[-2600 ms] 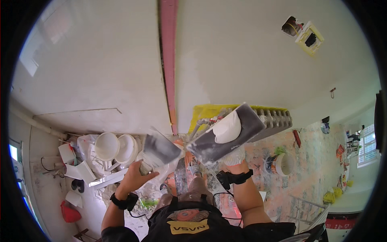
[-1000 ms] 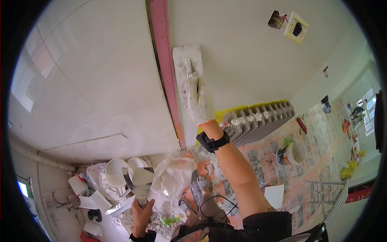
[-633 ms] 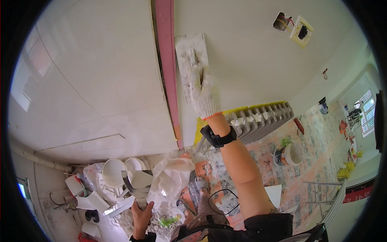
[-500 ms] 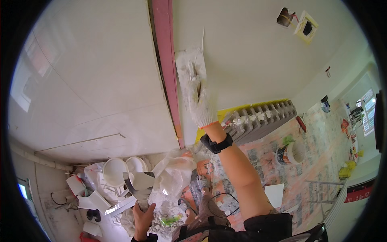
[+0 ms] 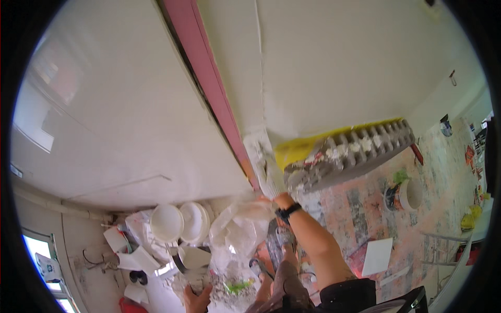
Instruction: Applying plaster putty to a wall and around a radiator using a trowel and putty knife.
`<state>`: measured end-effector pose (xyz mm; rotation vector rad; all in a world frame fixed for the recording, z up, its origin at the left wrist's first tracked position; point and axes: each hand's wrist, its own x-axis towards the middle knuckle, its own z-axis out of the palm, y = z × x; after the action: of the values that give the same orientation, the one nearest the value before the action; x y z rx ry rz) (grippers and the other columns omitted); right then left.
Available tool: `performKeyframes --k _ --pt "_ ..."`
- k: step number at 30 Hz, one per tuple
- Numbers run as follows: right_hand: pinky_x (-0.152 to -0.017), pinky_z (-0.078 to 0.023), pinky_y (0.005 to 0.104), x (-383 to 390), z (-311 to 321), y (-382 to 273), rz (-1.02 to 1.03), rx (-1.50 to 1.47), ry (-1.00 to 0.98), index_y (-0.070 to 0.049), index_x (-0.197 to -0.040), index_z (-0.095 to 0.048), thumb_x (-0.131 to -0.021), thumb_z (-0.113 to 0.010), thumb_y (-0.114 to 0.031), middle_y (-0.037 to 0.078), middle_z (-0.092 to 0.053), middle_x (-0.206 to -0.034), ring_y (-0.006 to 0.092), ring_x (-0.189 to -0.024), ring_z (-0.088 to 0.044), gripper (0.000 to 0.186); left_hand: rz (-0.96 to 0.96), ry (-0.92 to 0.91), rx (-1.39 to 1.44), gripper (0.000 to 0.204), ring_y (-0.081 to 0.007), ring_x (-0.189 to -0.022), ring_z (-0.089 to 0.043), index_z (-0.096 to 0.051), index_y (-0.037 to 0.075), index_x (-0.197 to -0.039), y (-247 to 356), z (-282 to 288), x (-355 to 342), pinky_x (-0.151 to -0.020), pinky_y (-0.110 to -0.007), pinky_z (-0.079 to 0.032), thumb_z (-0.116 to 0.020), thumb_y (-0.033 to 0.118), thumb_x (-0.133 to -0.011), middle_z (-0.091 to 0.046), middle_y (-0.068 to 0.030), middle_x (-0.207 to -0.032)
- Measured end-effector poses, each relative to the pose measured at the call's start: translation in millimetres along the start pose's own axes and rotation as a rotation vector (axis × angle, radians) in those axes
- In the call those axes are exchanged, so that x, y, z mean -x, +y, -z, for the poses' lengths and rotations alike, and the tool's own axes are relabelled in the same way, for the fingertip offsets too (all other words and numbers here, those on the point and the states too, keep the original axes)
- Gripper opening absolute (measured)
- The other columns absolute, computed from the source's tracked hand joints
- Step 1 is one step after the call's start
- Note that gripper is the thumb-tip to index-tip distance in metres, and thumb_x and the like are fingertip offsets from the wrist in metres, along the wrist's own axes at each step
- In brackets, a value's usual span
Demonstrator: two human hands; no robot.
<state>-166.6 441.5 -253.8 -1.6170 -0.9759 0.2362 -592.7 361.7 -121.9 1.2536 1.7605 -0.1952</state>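
Note:
My right hand (image 5: 271, 180), in a whitish knit glove, is closed on a plastering trowel (image 5: 257, 148). The trowel's plaster-smeared plate lies against the wall right beside the pink strip (image 5: 201, 57), low down near the radiator. Above it, a thin raised line of plaster (image 5: 260, 68) runs up the wall. My bare left hand (image 5: 197, 300) is low in the picture, thumb and finger showing around the plaster-coated handle of a wide putty knife (image 5: 194, 257). Its pale broad blade has a dark edge; the rest of the grip is cut off below.
A grey ribbed radiator (image 5: 355, 159) with plaster lumps and a yellow sheet behind it juts out at right. White buckets (image 5: 167, 223) and clear plastic sheeting (image 5: 237, 227) stand at the wall's foot. A bucket (image 5: 407, 194), a white board (image 5: 377, 256) and a ladder (image 5: 438, 250) are on the stained floor.
My right hand has slid the trowel down the wall alongside the pink strip, and a long plaster line now shows above it. My left hand has dropped lower with the putty knife. The view has tilted down.

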Motion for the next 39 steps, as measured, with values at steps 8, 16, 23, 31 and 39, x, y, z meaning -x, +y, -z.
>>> performKeyframes --k 8,16,23,31,39 --pt "-0.061 -0.041 0.0179 -50 72 -169 0.118 -0.136 0.054 -0.008 -0.155 -0.043 -0.111 -0.047 -0.034 -0.008 -0.051 -0.084 -0.0002 -0.070 -0.045 0.051 -0.546 0.278 0.012 0.054 -0.0151 -0.050 -0.050 -0.062 -0.004 -0.102 -32 -1 4 -0.038 -0.033 -0.034 -0.080 0.044 -0.085 -0.061 -0.0066 -0.064" --pt "-0.066 -0.053 0.0474 -145 98 -309 0.528 0.095 0.423 -0.004 -0.122 -0.064 -0.106 -0.050 -0.033 0.023 -0.069 -0.092 0.0438 -0.077 -0.067 0.035 -0.474 0.174 0.203 0.044 -0.0132 -0.041 -0.043 -0.059 0.002 -0.097 -30 12 17 -0.037 -0.032 -0.033 -0.080 0.038 -0.087 -0.055 -0.0026 -0.059" --pt "-0.063 -0.051 0.0462 -153 88 -307 0.360 0.028 0.346 -0.004 -0.101 -0.063 -0.106 -0.051 -0.038 0.018 -0.066 -0.078 0.0416 -0.069 -0.063 0.036 -0.572 0.180 0.256 0.044 -0.0108 -0.049 -0.046 -0.059 0.001 -0.105 -75 14 -21 -0.042 -0.030 -0.035 -0.082 0.033 -0.086 -0.055 -0.0006 -0.062" --pt "-0.062 -0.051 0.0462 -159 94 -312 0.356 0.168 0.358 -0.002 -0.097 -0.061 -0.105 -0.054 -0.037 0.017 -0.065 -0.074 0.0410 -0.070 -0.064 0.036 -0.541 0.065 0.384 0.022 -0.0112 -0.047 -0.053 -0.060 0.001 -0.092 -50 26 1 -0.043 -0.029 -0.040 -0.079 0.010 -0.087 -0.061 -0.0041 -0.067" --pt "-0.068 -0.052 0.0478 -107 50 -196 0.269 0.212 0.300 -0.002 -0.139 -0.055 -0.105 -0.048 -0.032 0.026 -0.069 -0.095 0.0429 -0.081 -0.066 0.046 -0.420 0.141 0.147 0.046 -0.0127 -0.051 -0.048 -0.060 -0.001 -0.106 -41 21 -3 -0.043 -0.031 -0.038 -0.080 0.035 -0.087 -0.057 -0.0035 -0.064"
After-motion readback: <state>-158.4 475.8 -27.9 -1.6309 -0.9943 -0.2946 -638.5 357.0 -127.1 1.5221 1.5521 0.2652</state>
